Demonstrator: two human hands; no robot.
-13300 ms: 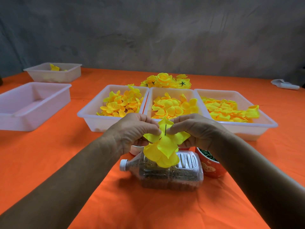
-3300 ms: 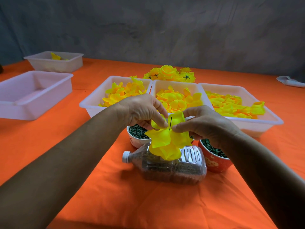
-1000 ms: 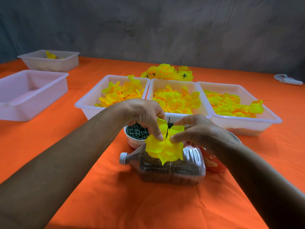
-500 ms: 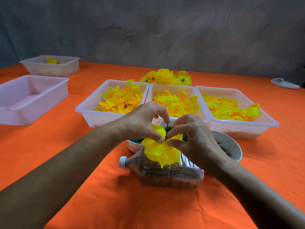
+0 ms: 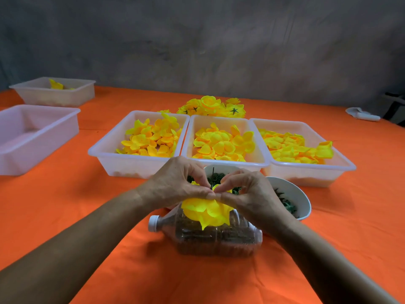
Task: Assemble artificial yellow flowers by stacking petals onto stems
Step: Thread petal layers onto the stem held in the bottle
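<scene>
A half-built yellow flower (image 5: pixel 206 211) hangs over a clear bottle (image 5: pixel 217 235) lying on its side. A thin dark stem (image 5: pixel 213 172) sticks up through its petals. My left hand (image 5: pixel 175 183) and my right hand (image 5: pixel 247 191) meet fingertip to fingertip on top of the flower, both pinching the petals around the stem. Three white trays hold loose yellow petals: left (image 5: pixel 105 159), middle (image 5: pixel 258 163), right (image 5: pixel 341 167). A pile of finished flowers (image 5: pixel 212 106) lies behind them.
Two white bowls (image 5: pixel 300 198) of dark green parts stand just behind and right of my hands. An empty tray (image 5: pixel 43 137) and a further tray (image 5: pixel 65 95) with one petal sit at the left. A white object (image 5: pixel 361 114) lies at the far right on the orange cloth.
My hands have closed in together on top of the flower and pushed the petals lower on the stem. More of the stem now stands above the fingers.
</scene>
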